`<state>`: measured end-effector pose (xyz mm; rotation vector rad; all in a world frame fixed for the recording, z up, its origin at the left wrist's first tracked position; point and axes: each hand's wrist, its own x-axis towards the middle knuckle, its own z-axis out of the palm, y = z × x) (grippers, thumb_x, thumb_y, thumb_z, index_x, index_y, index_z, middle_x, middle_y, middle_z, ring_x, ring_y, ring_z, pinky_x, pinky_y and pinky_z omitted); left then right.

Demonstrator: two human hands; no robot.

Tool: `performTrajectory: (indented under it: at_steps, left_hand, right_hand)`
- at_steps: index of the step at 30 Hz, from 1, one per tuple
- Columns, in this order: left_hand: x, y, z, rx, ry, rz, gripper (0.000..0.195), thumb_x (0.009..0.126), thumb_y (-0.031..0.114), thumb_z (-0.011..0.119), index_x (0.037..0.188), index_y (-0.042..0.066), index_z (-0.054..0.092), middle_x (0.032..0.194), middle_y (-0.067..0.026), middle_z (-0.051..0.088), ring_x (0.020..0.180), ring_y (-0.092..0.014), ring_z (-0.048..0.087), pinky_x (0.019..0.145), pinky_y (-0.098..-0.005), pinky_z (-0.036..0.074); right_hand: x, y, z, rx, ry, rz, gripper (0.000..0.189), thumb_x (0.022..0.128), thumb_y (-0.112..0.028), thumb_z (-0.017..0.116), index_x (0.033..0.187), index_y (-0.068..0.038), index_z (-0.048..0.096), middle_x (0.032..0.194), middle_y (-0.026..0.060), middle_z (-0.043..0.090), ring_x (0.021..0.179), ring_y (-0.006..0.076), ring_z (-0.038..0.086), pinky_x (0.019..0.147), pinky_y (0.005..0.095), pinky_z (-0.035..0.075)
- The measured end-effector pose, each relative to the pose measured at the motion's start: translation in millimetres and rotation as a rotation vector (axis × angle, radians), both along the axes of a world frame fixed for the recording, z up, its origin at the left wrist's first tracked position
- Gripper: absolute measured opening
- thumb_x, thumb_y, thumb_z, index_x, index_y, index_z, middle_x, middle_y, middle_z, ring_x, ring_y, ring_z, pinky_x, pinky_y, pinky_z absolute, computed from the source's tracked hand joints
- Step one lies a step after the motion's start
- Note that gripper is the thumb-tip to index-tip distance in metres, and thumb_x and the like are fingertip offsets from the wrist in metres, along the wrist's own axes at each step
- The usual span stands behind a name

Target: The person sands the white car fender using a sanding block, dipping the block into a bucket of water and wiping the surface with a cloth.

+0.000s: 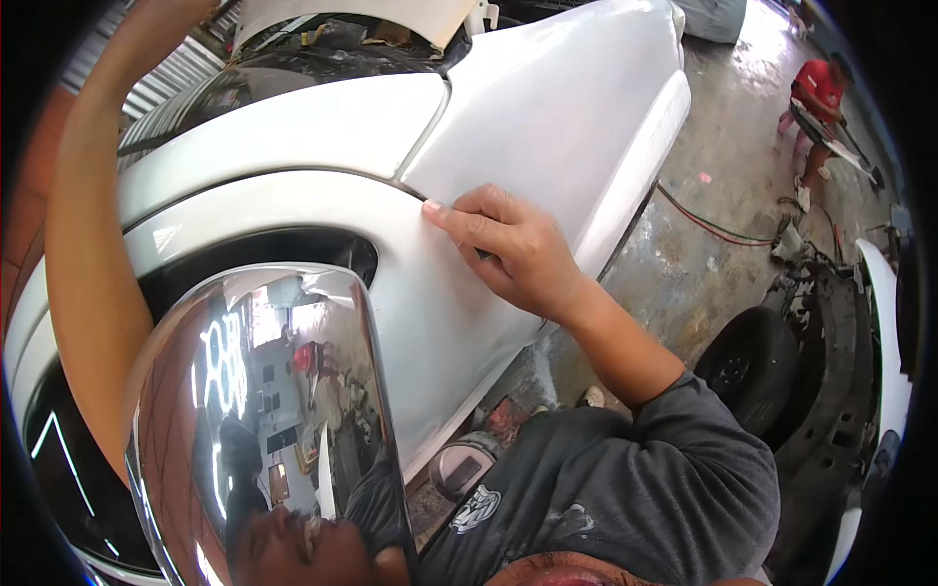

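My right hand rests against a white car, its fingertips at the seam where the front door meets the fender. The fingers are curled, and a small dark patch shows between them; I cannot tell whether it is a held object. Bare forearm stretches up on the left, with my left hand mostly cut off by the top edge, so its fingers and anything in them are hidden. Close below me, a chrome side mirror housing stands out beside the door and reflects the room.
A lidded bucket sits beside the car's lower edge. To the right are a wheel, dark vehicle parts and a red-green hose pair on the concrete floor. A person in red holds a long panel farther off.
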<state>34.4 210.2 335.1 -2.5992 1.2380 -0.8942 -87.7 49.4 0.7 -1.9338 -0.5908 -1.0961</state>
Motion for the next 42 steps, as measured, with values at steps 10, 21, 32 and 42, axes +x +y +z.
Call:
performTrajectory:
  at_steps: [10, 21, 32, 42]
  left_hand:
    - [15.4, 0.7, 10.5, 0.010, 0.018, -0.006, 0.034, 0.099, 0.027, 0.060, 0.118, -0.002, 0.066, 0.110, -0.0166, 0.071, 0.102, -0.026, 0.066, 0.091, -0.0357, 0.050]
    - [24.5, 12.0, 10.1, 0.011, 0.027, -0.029, 0.035, 0.101, 0.028, 0.058, 0.120, -0.002, 0.064, 0.111, -0.0145, 0.071, 0.103, -0.023, 0.065, 0.092, -0.0339, 0.048]
    - [47.8, 6.1, 12.1, 0.001, 0.068, -0.078, 0.036, 0.103, 0.029, 0.057, 0.123, -0.002, 0.063, 0.113, -0.0124, 0.070, 0.104, -0.020, 0.063, 0.094, -0.0321, 0.047]
    - [84.3, 22.9, 11.4, -0.111, 0.022, -0.044, 0.032, 0.104, 0.029, 0.056, 0.114, -0.002, 0.061, 0.098, -0.0078, 0.063, 0.093, -0.013, 0.054, 0.091, -0.0287, 0.043]
  right_hand:
    - [-0.4, -0.4, -11.5, 0.179, 0.067, 0.093, 0.031, 0.083, 0.001, 0.070, 0.111, -0.013, 0.071, 0.098, 0.0054, 0.066, 0.077, 0.0252, 0.066, 0.065, 0.0363, 0.053]
    - [22.7, -0.9, 26.2, -0.059, -0.084, -0.012, 0.018, 0.081, -0.001, 0.074, 0.097, -0.010, 0.071, 0.092, 0.0044, 0.065, 0.076, 0.0251, 0.066, 0.064, 0.0361, 0.053]
    - [20.7, -13.0, 18.5, -0.077, -0.101, -0.020, 0.020, 0.074, 0.001, 0.074, 0.090, -0.009, 0.068, 0.093, 0.0055, 0.065, 0.078, 0.0267, 0.066, 0.066, 0.0377, 0.054]
    - [16.4, -8.3, 23.8, -0.075, -0.151, -0.068, 0.016, 0.078, -0.004, 0.074, 0.091, -0.013, 0.070, 0.088, 0.0016, 0.064, 0.074, 0.0213, 0.065, 0.062, 0.0346, 0.052]
